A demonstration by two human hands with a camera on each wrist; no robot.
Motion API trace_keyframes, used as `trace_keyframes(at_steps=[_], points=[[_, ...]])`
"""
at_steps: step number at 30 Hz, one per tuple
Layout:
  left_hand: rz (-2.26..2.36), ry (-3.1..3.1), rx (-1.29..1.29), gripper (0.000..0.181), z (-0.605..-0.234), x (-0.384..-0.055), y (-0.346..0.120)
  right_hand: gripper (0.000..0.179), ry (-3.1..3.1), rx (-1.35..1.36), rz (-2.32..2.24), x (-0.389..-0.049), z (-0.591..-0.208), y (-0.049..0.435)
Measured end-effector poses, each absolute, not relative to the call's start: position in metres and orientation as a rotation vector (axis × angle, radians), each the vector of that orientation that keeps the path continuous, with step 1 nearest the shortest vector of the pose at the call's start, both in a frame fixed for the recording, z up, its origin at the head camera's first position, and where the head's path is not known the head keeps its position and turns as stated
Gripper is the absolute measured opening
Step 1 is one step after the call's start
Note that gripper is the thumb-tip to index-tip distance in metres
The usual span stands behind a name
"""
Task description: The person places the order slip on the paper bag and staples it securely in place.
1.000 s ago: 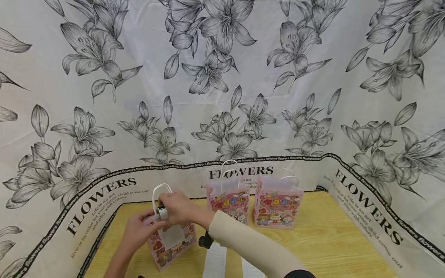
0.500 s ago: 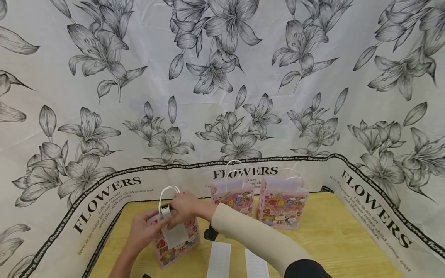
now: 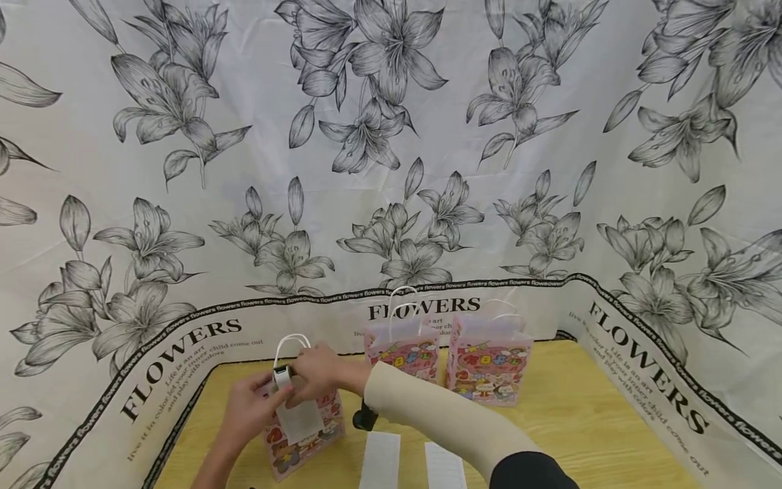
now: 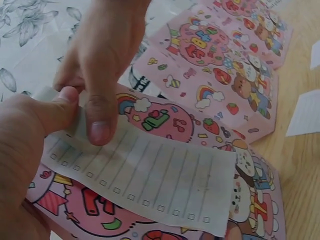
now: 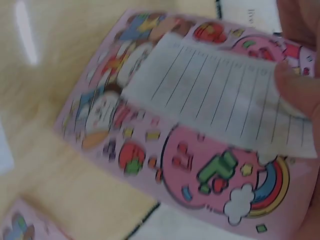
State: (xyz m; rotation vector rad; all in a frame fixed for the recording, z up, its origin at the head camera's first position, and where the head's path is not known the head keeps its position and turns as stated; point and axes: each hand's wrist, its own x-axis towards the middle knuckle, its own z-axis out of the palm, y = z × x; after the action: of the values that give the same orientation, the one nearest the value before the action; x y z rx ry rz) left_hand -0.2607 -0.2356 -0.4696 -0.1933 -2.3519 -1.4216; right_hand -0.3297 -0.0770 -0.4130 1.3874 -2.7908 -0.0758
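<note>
A pink gift bag (image 3: 287, 448) printed with cartoons stands tilted at the table's left, white handles up. A ruled note sheet (image 4: 145, 175) with small checkboxes lies against its front. At the bag's top left my left hand (image 3: 247, 407) pinches the edge, thumb forward. Coming across from the right, my right hand (image 3: 318, 372) holds the sheet's upper end, its thumb pressing on the paper in the left wrist view. Between the hands in the head view is a small white thing (image 3: 282, 377) with a dark, bright-rimmed end; its kind cannot be told. The right wrist view shows the sheet (image 5: 210, 95) over the print.
Two similar pink bags, a middle one (image 3: 403, 356) and a right one (image 3: 489, 370), stand toward the back of the wooden table (image 3: 586, 421). Two white paper slips, a left one (image 3: 380, 462) and a right one (image 3: 444, 468), lie in front. A flower-print curtain (image 3: 391, 170) surrounds the table.
The small white thing between my hands has turned from lying sideways to pointing its dark end upward. Both hands stay at the bag's top; the head view has shifted slightly.
</note>
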Motion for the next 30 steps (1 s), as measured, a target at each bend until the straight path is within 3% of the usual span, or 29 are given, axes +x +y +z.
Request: trace_keyframes(at_steps=[6, 20, 30], points=[[-1.479, -2.249, -0.233, 0.036, -0.480, -0.259, -0.238, 0.034, -2.830, 1.275, 0.145, -0.321, -0.421, -0.081], [-1.586, -2.144, -0.320, 0.033, -0.495, -0.260, -0.232, 0.042, -2.837, 1.246, 0.059, -0.315, -0.431, -0.075], [-1.649, -2.151, -0.241, 0.034, -0.489, -0.255, -0.233, 0.038, -2.795, 1.159, 0.119, -0.310, -0.435, -0.081]])
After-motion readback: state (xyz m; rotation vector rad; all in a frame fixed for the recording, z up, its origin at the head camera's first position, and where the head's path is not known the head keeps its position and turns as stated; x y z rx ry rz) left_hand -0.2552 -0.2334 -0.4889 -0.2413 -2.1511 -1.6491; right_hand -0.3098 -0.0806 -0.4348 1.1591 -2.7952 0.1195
